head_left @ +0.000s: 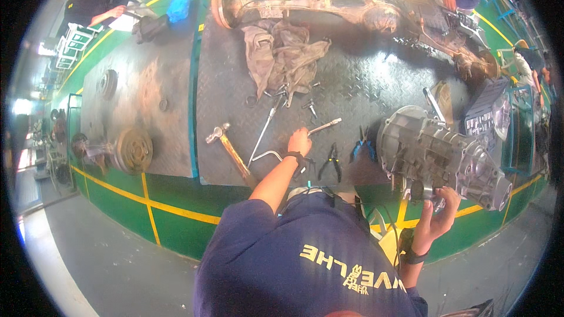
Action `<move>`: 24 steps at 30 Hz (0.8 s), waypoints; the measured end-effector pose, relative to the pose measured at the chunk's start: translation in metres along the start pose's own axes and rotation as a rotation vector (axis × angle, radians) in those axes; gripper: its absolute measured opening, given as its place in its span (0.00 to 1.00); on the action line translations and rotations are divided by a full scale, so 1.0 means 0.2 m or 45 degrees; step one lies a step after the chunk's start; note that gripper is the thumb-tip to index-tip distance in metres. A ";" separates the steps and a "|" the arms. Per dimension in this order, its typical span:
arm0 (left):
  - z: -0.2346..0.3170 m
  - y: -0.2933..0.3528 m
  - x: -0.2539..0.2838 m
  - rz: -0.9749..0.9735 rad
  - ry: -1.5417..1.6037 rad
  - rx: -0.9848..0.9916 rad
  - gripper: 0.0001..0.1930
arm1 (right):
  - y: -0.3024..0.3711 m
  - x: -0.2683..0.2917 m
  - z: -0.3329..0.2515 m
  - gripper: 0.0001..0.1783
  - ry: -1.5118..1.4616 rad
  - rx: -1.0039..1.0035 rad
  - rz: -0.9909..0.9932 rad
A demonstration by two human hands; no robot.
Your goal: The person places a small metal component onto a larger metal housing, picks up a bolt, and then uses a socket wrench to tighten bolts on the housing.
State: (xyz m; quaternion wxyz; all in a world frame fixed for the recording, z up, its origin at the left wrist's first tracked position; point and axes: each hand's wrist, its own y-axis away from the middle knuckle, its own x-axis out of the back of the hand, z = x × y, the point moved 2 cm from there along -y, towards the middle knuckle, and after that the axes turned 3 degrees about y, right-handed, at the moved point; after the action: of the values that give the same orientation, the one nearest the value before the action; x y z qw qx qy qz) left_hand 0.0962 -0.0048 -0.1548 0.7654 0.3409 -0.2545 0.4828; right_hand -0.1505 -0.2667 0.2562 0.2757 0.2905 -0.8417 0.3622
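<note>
On the metal-topped workbench [352,103], my left hand [299,142] is closed round a metal socket wrench [326,125], whose thicker end points away to the right. A bent metal rod [269,154] lies left of that hand; whether it belongs to the same tool I cannot tell. My right hand [437,214] is at the near edge of a silver gearbox [437,152], thumb and fingers curled against the underside of its casing. The gearbox hides part of what those fingers grip. Black-handled pliers [331,164] and blue-handled pliers [364,145] lie between my hands.
A ball-peen hammer [232,152] and a long thin rod [264,129] lie on the left. Farther back are crumpled rags [282,53] and a large axle [305,7]. A grey crate [487,108] stands right. Another bench [141,94] carries drum parts. Two people work beyond.
</note>
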 end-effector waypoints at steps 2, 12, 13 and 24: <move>0.12 -0.02 0.05 -0.345 -0.138 -0.060 0.10 | 0.00 -0.02 0.00 0.17 0.002 -0.016 0.019; 0.11 -0.72 0.45 0.276 -0.288 -0.007 0.15 | -0.01 -0.05 0.00 0.16 -0.008 -0.028 -0.010; 0.10 -0.77 0.44 0.273 -0.286 -0.007 0.15 | -0.02 -0.06 0.01 0.16 -0.006 -0.029 -0.041; 0.26 -1.41 0.82 0.284 0.056 0.009 0.16 | -0.14 -0.18 0.10 0.20 -0.077 -0.117 -0.060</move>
State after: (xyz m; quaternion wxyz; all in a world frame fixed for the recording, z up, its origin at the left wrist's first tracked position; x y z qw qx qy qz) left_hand 0.4163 -0.0371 -0.0804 0.7111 0.3025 -0.2724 0.5733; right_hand -0.1117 -0.2867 0.2322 0.2715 0.3080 -0.8583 0.3077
